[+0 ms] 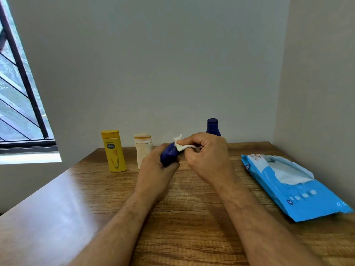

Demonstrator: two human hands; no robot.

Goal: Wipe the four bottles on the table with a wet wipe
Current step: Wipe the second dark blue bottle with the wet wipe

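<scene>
Bottles stood at four places, and the nearest, a small dark blue plastic bottle (pixel 170 153), lay tilted in our left hand (pixel 156 172), whose fingers were curled round its lower body above the brown wood-grain table (pixel 188 223). Our right hand (pixel 206 156) met it from the right and pinched a crumpled white wet wipe (pixel 181 145) against the bottle's upper end, so that most of that end was hidden. To the right of the right hand, well apart from it, a light blue soft pack of wipes (pixel 299 194) lay flat with its flap open and a white sheet showing. Beyond the left hand, a cream plastic bottle with a pale cap (pixel 143 150) stood upright just behind the knuckles, and a yellow flat-sided bottle (pixel 114 151) stood upright further left. Behind the right hand, a tall dark blue bottle with a round cap (pixel 212 126) stood by the grey wall (pixel 163 64), its lower part hidden.
</scene>
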